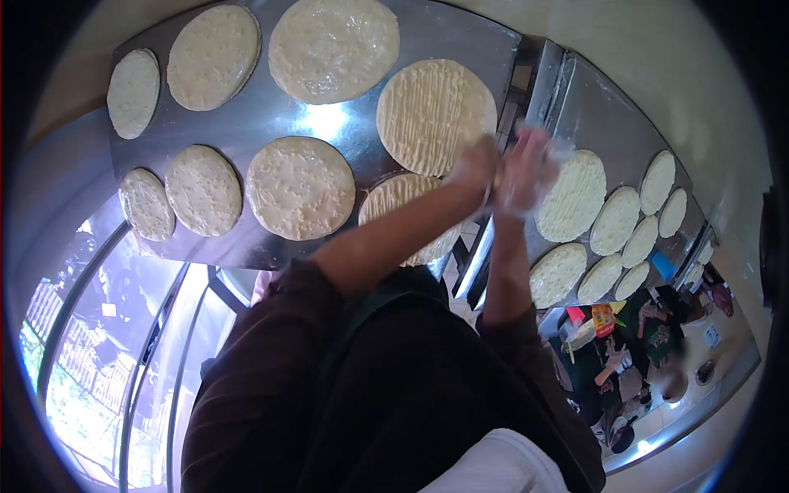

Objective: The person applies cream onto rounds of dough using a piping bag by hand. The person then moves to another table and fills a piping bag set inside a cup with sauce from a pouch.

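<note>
My left hand [475,164] and my right hand [527,171] are close together above the gap between two metal tables, both blurred by motion. Clear plastic, seemingly a thin glove, covers my right hand. The left hand is near the right wrist; whether they touch, or hold anything, is not clear. Just beyond my left hand lies a round flat dough base [436,115] with pale topping in piped lines. A second striped base [403,209] is partly hidden under my left forearm. Right of my right hand rests another striped base [573,195].
The left metal table [222,135] bears several rounds with lumpy pale topping, such as a glossy one [333,49]. More rounds lie on the right table [604,123], near a blue item [662,266]. People [633,361] are at lower right, and windows [107,353] at lower left.
</note>
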The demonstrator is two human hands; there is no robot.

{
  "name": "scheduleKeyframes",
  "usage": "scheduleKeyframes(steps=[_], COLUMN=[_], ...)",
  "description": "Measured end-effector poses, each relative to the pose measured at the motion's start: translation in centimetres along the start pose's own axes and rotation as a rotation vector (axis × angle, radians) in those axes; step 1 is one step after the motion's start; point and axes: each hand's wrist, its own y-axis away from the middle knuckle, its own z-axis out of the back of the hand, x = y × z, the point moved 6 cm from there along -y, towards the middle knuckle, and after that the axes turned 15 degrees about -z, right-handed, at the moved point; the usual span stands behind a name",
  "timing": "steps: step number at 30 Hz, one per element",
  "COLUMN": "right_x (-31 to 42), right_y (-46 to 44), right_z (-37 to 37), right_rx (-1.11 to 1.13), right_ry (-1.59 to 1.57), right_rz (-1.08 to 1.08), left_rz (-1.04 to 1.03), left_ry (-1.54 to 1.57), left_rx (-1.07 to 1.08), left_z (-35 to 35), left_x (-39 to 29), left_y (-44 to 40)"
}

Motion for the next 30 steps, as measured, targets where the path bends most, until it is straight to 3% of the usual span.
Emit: scheduleKeyframes(steps=[2,3,4,5,7,8,10,12,13,14,15,16,17,19,21,23,25,27,29,30], right_x=[2.4,3.2,4.0,4.2,0.5,-1.5,-2.3,-3.0,-2.4,0.1,1.6,3.1,3.8,2.8,-1.9,-5.2,-3.0,-0.9,2.2,3.0], right_y=[-2.6,-3.9,-4.3,-2.3,-0.2,0.9,2.0,1.9,0.2,-1.1,-1.9,-2.6,-3.2,-3.3,-1.0,1.2,1.1,-0.5,-2.4,-3.1], right_z=[-2.3,-2.9,-3.4,-2.9,-0.4,1.8,2.7,3.2,2.4,0.8,-0.5,-1.7,-2.3,-1.4,2.1,4.5,3.7,2.2,-0.4,-1.3], right_rx=[-0.009,-0.016,-0.024,-0.063,0.015,0.006,0.027,0.074,0.066,-0.031,-0.060,-0.104,-0.081,-0.072,-0.094,-0.017,0.004,-0.088,-0.139,-0.165], right_ry=[0.090,0.161,0.228,0.337,0.000,0.060,0.082,0.012,0.021,0.210,0.316,0.419,0.438,0.349,0.127,-0.027,0.080,0.150,0.521,0.640], right_rz=[0.174,0.292,0.412,0.377,0.019,0.165,0.160,-0.150,-0.124,0.061,0.193,0.327,0.408,0.282,-0.125,-0.303,-0.131,-0.082,0.242,0.385], left_rz=[0.223,0.476,0.335,0.189,-0.074,-0.188,0.239,-0.022,-0.159,0.023,0.143,0.274,0.336,0.203,-0.048,-0.028,0.117,-0.022,-0.121,0.012], left_ry=[0.394,0.934,0.596,0.257,-0.203,-0.326,0.398,0.059,-0.111,0.377,0.638,0.888,0.908,0.444,-0.109,-0.081,0.115,-0.030,-0.256,-0.007], left_rx=[-0.122,-0.214,-0.157,-0.100,0.003,0.045,-0.067,-0.064,-0.064,-0.182,-0.221,-0.292,-0.289,-0.153,-0.051,-0.082,-0.074,-0.031,0.118,0.056], left_z=[3.1,2.8,3.0,2.3,-1.5,-3.9,-5.8,-5.0,-4.1,-1.3,-0.8,-0.4,-0.8,-1.2,-1.7,-5.0,-6.4,-2.8,2.2,1.5], left_x=[1.0,1.9,1.7,1.1,0.1,-0.3,1.6,0.7,0.0,0.3,1.2,2.1,2.8,2.2,-1.1,-0.1,0.8,-0.4,-2.2,-0.6], left_y=[-3.5,-4.3,-4.2,-3.6,-0.7,1.1,3.9,2.0,0.6,-0.8,-2.4,-4.0,-5.2,-4.8,0.4,2.0,2.9,0.0,-3.3,-4.8])
